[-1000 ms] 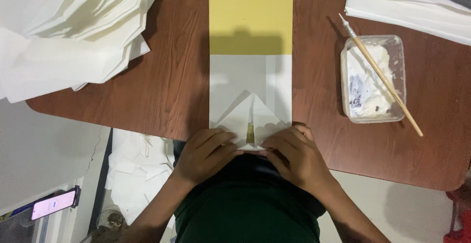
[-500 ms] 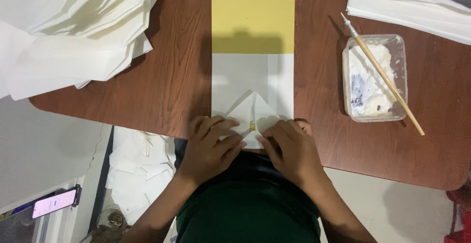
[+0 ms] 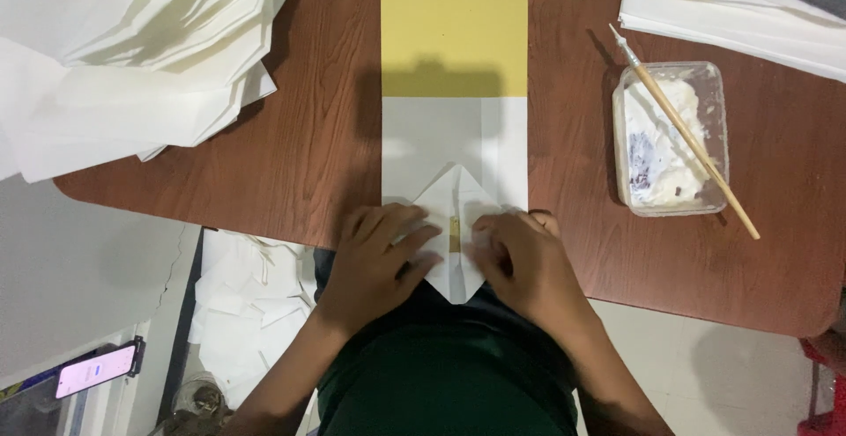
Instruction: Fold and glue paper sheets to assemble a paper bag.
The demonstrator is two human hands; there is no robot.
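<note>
We press our left hand point(image 3: 381, 255) and right hand point(image 3: 522, 260) flat, fingers spread, on the folded white paper point(image 3: 455, 189) at the near edge of the brown tabletop point(image 3: 300, 163), gripping nothing. A paste tub point(image 3: 670, 141) with a brush point(image 3: 683, 128) sits right.

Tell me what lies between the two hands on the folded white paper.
In the head view, between the left hand and the right hand lies the paper's folded diamond-shaped flap, with a thin yellow strip showing at its centre seam.
</note>
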